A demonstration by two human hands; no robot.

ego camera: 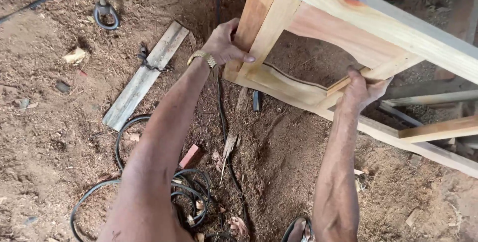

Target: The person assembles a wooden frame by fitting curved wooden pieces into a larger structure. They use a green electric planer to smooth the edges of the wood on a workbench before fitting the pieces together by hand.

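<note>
Two bare hands are seen from the head camera on a pale, unfinished wooden table frame tilted over sawdust-covered ground. The left hand, a gold wristwatch worn above it, is clasped around one leg, while the right hand is curled shut on a thin wooden strip at the curved lower rail. Black cable coils and a grey plank lie nearby.

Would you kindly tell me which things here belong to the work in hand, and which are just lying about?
In hand:
- wooden frame
- left hand, gripping a frame leg
- right hand, on the thin wood strip

Lying about:
- grey plank
- black cable coils
- red block
- metal ring
</note>
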